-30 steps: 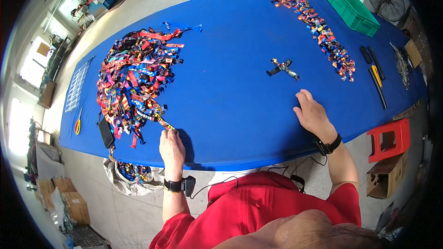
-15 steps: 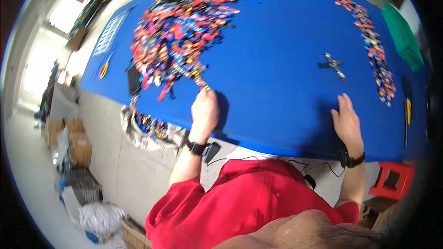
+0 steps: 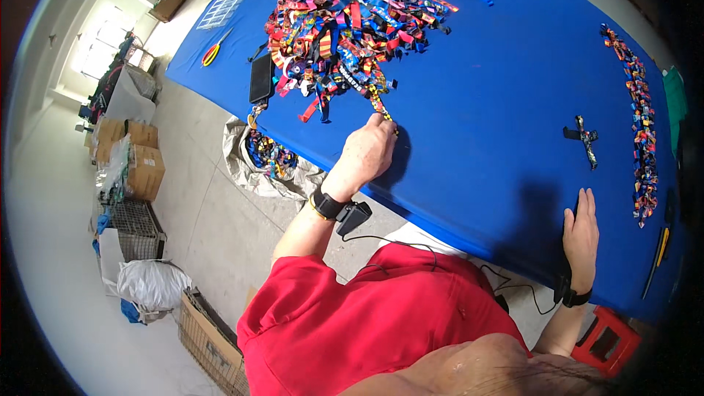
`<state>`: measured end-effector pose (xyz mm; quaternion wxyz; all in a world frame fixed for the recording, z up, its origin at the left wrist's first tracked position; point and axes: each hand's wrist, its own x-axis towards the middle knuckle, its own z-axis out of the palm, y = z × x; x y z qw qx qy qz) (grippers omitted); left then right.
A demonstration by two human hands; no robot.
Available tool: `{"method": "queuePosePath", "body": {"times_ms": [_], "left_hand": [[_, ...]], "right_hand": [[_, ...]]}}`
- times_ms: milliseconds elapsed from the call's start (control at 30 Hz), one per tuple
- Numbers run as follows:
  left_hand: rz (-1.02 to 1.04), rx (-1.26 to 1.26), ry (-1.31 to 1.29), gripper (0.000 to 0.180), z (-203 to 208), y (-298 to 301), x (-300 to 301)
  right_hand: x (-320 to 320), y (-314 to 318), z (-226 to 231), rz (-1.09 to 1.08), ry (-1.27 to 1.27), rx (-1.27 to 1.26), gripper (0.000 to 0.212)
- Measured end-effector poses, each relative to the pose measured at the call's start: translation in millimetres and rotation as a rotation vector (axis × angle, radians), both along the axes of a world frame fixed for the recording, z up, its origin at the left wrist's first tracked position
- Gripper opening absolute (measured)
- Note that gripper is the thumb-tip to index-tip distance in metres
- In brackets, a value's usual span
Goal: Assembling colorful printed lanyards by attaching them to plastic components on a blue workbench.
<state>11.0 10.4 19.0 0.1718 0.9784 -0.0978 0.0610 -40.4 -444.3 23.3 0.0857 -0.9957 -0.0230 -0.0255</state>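
My left hand [image 3: 367, 150] is closed on the end of a yellow-and-black patterned fabric strap [image 3: 378, 103] at the near edge of a big pile of colourful printed straps [image 3: 345, 22]. Over the right part of the blue-covered table [image 3: 491, 117] is my right hand [image 3: 581, 231], empty, its fingers stretched out and the thumb a little apart. Just beyond those fingertips lies a dark patterned strap piece [image 3: 587, 143], folded into a cross shape. Farther right, a long row of small folded strap pieces [image 3: 644, 125] runs away from me.
A black phone [image 3: 261, 78], scissors with yellow-red handles [image 3: 211, 54] and a white wire grid [image 3: 233, 1] lie on the left side. A yellow-black cutter [image 3: 662, 246] sits at the right edge. Below the table stand a sack of straps [image 3: 238, 154] and a red stool [image 3: 607, 342].
The whole view has shifted, so the table things appear farther right. My left hand keeps its hold on the strap end. My right hand's fingers are now closer together, still near the cross-shaped piece.
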Motion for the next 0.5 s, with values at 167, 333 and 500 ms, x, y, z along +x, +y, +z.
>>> {"method": "queuePosePath", "body": {"times_ms": [167, 333, 500], "left_hand": [[0.097, 0.02, -0.014, 0.041, 28.9, 12.1, 16.0], [0.146, 0.156, -0.1, 0.053, 32.9, 41.3, 61.9], [0.316, 0.244, 0.14, 0.061, 34.5, 55.1, 102.3]], "right_hand": [[3.3, -1.0, 0.2, -0.01, 0.004, 0.0, 0.048], [1.9, 0.6, 4.6, -0.048, 0.026, -0.01, 0.048], [-1.3, -9.3, -10.1, -0.008, -0.066, -0.048, 0.049]]}}
